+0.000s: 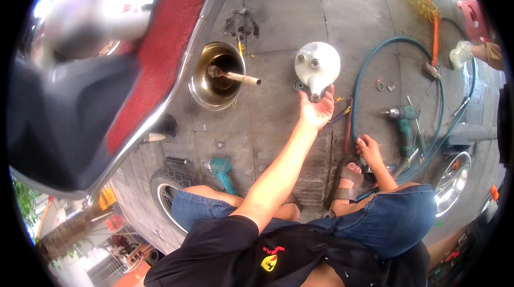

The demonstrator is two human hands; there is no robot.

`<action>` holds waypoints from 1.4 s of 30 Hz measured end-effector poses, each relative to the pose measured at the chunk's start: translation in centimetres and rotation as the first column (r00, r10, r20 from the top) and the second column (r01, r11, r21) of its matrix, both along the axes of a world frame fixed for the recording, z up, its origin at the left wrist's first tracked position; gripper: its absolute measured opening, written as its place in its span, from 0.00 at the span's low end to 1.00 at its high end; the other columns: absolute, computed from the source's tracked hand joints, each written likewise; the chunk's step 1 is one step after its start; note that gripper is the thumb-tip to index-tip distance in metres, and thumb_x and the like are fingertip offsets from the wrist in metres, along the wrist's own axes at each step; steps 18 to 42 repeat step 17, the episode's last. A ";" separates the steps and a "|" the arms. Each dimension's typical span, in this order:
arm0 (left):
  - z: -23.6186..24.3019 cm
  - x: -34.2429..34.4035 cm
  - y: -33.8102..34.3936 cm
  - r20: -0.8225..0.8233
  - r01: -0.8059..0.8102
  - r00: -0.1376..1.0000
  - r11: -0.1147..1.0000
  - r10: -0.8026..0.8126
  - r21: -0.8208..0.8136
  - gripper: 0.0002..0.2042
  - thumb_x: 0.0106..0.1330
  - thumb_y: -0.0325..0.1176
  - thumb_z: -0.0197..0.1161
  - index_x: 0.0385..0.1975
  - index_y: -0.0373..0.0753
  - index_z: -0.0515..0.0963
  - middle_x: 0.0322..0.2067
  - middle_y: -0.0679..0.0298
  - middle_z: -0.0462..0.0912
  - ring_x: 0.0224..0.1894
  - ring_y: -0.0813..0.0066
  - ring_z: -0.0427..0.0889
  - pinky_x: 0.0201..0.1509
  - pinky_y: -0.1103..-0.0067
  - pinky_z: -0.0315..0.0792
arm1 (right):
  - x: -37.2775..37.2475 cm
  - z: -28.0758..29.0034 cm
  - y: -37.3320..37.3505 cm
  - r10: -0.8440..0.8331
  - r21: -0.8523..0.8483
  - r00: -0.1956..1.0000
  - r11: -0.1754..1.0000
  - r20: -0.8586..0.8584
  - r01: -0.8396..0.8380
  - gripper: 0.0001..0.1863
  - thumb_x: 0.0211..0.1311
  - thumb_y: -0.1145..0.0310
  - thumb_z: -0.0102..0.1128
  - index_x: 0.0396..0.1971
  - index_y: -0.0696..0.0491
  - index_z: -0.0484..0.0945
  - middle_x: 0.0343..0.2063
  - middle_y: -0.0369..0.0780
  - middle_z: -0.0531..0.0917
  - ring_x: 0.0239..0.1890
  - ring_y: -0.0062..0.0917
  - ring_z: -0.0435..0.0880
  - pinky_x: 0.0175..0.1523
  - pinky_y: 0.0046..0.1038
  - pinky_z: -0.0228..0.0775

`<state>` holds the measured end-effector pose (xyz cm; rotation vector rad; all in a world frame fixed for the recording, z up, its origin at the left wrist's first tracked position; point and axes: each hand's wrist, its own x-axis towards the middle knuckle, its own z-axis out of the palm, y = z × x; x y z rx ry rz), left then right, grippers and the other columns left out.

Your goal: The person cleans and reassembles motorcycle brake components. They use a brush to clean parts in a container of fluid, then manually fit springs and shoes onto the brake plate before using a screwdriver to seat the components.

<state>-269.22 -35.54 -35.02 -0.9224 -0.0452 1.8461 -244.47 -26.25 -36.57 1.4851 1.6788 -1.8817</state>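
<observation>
My left hand (318,111) reaches out over the pavement, palm up, with its fingers round the narrow neck of a silver brake plate (324,58). The plate is round, with two raised bosses on the face I see. My right hand (368,149) is by my right knee, above my sandal. Its fingers are curled together; what they hold, if anything, is too small to make out. To the left of the plate stands a shiny metal bowl (199,88), and a brush (241,77) with a pale handle lies across it. A small coiled spring (299,85) lies beside the plate.
A teal drill (404,121) and a blue hose (369,57) lie at the right; another teal power tool (220,173) lies by my left knee. A red-floored scooter body (166,30) hangs over the left side. Someone's shoe (460,55) stands at the far right.
</observation>
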 end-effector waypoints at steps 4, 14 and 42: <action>-0.1 2.4 -2.3 -0.192 0.349 0.917 0.936 -0.350 -0.042 0.43 0.60 0.72 0.41 0.52 0.29 0.68 0.43 0.56 0.80 0.36 0.67 0.82 0.35 0.77 0.79 | -0.2 0.1 -0.7 0.152 0.290 0.987 0.943 0.058 -0.162 0.15 0.61 0.62 0.61 0.25 0.59 0.72 0.18 0.40 0.77 0.21 0.23 0.75 0.28 0.27 0.67; 4.2 -1.2 -5.6 -0.511 0.483 0.435 0.671 -0.741 -0.562 0.26 0.68 0.56 0.51 0.49 0.36 0.71 0.42 0.56 0.82 0.34 0.68 0.84 0.33 0.74 0.81 | 2.7 0.3 -3.9 0.331 0.695 0.927 0.625 0.176 -0.356 0.15 0.56 0.59 0.62 0.30 0.55 0.72 0.30 0.45 0.78 0.34 0.44 0.79 0.38 0.41 0.70; 7.8 -6.1 -7.9 -0.532 0.407 -0.180 0.429 -0.828 -0.806 0.32 0.67 0.56 0.52 0.61 0.35 0.62 0.45 0.51 0.81 0.41 0.60 0.83 0.39 0.72 0.80 | 3.1 -0.5 -3.4 0.396 0.644 0.872 0.594 0.288 -0.482 0.17 0.57 0.55 0.61 0.30 0.55 0.74 0.31 0.48 0.80 0.34 0.45 0.80 0.39 0.44 0.71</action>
